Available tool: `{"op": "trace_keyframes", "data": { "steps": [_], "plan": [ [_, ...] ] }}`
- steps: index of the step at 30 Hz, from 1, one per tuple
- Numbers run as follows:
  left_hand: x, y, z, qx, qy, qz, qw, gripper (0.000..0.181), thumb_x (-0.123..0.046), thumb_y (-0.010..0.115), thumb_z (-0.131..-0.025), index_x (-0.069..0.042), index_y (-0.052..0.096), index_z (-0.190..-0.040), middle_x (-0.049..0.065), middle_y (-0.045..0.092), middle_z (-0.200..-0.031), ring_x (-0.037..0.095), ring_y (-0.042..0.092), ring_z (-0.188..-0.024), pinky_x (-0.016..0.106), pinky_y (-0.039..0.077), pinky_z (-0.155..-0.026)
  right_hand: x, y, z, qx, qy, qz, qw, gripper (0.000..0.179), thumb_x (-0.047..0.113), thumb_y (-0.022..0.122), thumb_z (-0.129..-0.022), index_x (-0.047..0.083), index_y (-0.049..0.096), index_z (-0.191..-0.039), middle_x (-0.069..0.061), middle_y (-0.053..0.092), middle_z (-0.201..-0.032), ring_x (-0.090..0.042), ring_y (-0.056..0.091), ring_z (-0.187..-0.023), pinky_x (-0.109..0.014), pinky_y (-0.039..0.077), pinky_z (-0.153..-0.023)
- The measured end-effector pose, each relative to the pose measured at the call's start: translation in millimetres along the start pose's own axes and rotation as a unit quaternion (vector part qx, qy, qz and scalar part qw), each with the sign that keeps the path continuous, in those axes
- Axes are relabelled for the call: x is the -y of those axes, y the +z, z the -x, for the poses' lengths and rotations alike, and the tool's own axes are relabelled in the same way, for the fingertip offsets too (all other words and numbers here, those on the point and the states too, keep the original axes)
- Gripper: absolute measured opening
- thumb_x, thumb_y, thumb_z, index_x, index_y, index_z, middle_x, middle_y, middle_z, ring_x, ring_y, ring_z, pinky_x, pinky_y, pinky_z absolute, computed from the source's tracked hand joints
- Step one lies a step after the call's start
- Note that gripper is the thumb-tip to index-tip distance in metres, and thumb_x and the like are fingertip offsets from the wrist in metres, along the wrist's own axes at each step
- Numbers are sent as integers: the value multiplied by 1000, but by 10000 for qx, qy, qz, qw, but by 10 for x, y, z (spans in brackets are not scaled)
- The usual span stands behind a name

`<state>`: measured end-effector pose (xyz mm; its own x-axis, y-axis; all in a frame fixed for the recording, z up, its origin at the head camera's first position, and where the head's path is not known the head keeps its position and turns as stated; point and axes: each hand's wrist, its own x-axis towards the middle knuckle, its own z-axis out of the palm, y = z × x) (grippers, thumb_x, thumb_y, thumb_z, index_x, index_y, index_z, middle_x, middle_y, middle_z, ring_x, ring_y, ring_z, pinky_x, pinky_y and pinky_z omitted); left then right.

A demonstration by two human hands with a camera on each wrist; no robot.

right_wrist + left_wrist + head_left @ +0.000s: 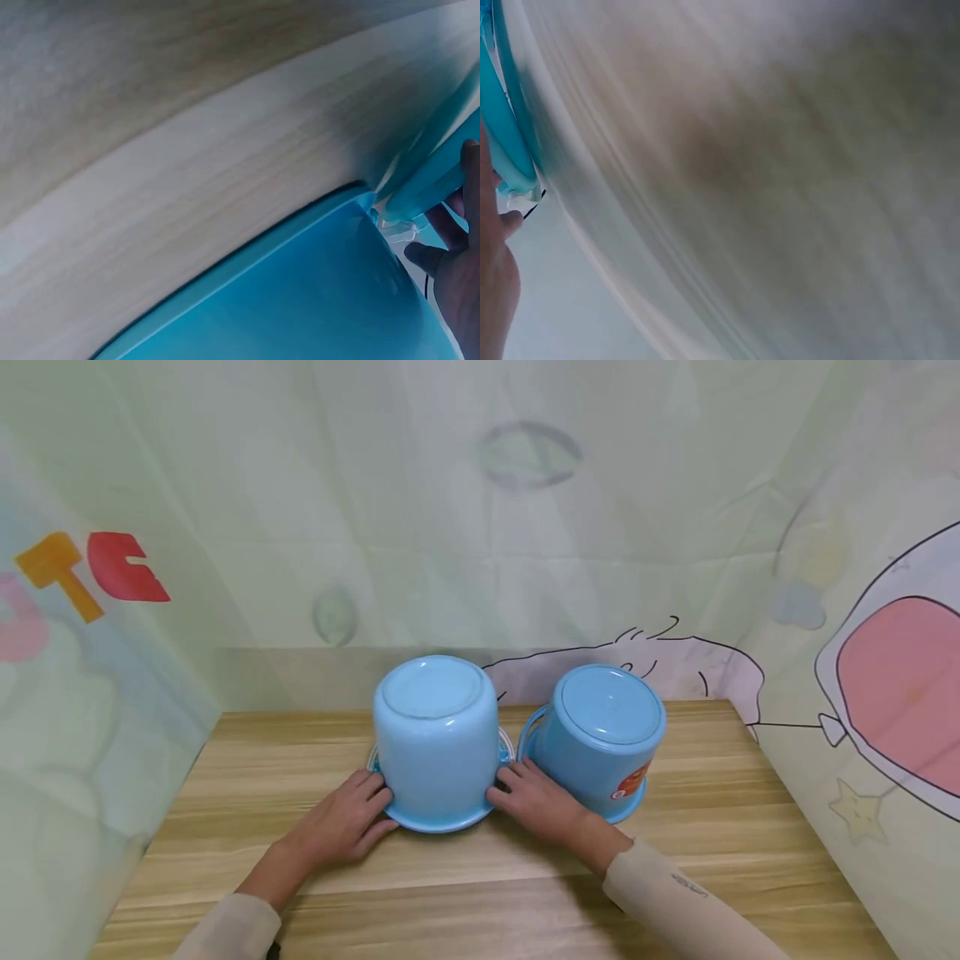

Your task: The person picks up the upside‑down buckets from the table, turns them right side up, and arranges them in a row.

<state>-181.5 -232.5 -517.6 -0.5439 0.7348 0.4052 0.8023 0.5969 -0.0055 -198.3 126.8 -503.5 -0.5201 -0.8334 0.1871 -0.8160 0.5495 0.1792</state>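
Upside down on the wooden table stands a light blue bucket (437, 747), its round base facing up. My left hand (347, 818) grips its rim from the left side, thumb toward the front. From the right side my right hand (540, 802) holds the same rim with curled fingers. The right wrist view shows those fingers (452, 225) at the blue rim. In the left wrist view only a slice of the hand and the bucket's rim (506, 124) show at the left edge. A pale handle loop partly shows behind the bucket.
A second blue bucket (603, 735), also upside down with a red label, stands close by my right hand, its handle (531, 731) to its left. The wooden table (450, 902) ends against printed cloth (420, 552) at the back and sides.
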Motion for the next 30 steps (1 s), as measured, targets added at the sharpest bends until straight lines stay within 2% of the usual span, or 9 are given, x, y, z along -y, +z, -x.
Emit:
{"op": "trace_keyframes", "data": {
  "steps": [6, 9, 11, 13, 15, 19, 22, 26, 30],
  "plan": [
    [-37, -24, 33, -209, -2, 93, 9997, 27, -28, 78, -89, -12, 59, -101, 1, 52, -99, 16, 49, -92, 34, 52, -75, 1, -68, 18, -432, -94, 108, 9990, 17, 8, 65, -99, 18, 61, -112, -3, 57, -107, -22, 57, -99, -33, 52, -89],
    [-47, -34, 37, -410, 53, 94, 9991, 27, -35, 65, -100, -9, 60, -101, 3, 52, -99, 17, 49, -91, 34, 51, -75, -6, -63, 21, -471, -34, -17, 9989, 17, 6, 65, -99, 17, 60, -112, -3, 56, -107, -21, 56, -98, -32, 53, -87],
    [-53, -38, 35, -575, 84, 51, 9983, 35, -41, 52, -107, -8, 59, -101, 4, 53, -99, 17, 50, -92, 34, 52, -75, -7, -63, 26, -529, -1, -126, 9985, 17, 5, 65, -99, 16, 60, -111, -4, 56, -106, -21, 56, -98, -31, 53, -86],
    [-59, -40, 33, -742, 112, 21, 9972, 45, -46, 40, -110, -6, 59, -100, 5, 54, -99, 18, 51, -92, 34, 52, -74, -5, -70, 33, -633, 25, -231, 9977, 18, 4, 66, -97, 15, 60, -110, -4, 55, -106, -21, 56, -99, -31, 53, -85],
    [-63, -40, 32, -907, 142, 30, 9958, 48, -46, 36, -110, -5, 59, -100, 6, 54, -99, 19, 51, -92, 35, 53, -74, -3, -79, 40, -756, 26, -307, 9967, 19, 4, 68, -96, 15, 60, -109, -4, 55, -106, -22, 55, -99, -31, 53, -84],
    [-63, -40, 40, -1034, 176, 32, 9945, 47, -45, 36, -110, -4, 57, -100, 6, 53, -99, 19, 50, -92, 34, 51, -75, 1, -107, 56, -969, -9, -417, 9944, 21, 0, 68, -94, 14, 60, -107, -4, 55, -106, -23, 54, -102, -31, 53, -86],
    [-63, -42, 46, -1069, 150, 1, 9942, 45, -43, 37, -109, -4, 56, -99, 7, 53, -99, 19, 50, -92, 34, 51, -76, -1, -121, 72, -1013, -16, -468, 9937, 19, -3, 63, -97, 14, 60, -107, -3, 55, -107, -23, 53, -103, -30, 53, -87],
    [-85, -69, 32, -1137, 49, -12, 9935, 34, -30, 40, -105, -2, 56, -96, 9, 54, -97, 20, 51, -90, 36, 51, -76, -10, -125, 92, -1058, 26, -598, 9926, 18, -3, 60, -98, 13, 60, -108, -3, 55, -108, -21, 52, -103, -29, 52, -87],
    [-116, -103, 9, -1213, -20, -15, 9926, 31, -22, 37, -106, 0, 56, -94, 10, 54, -97, 21, 52, -90, 35, 51, -77, -24, -126, 107, -1311, 109, -873, 9875, 20, -4, 61, -96, 12, 61, -108, -3, 56, -106, -20, 52, -103, -29, 52, -88]
  ]
}}
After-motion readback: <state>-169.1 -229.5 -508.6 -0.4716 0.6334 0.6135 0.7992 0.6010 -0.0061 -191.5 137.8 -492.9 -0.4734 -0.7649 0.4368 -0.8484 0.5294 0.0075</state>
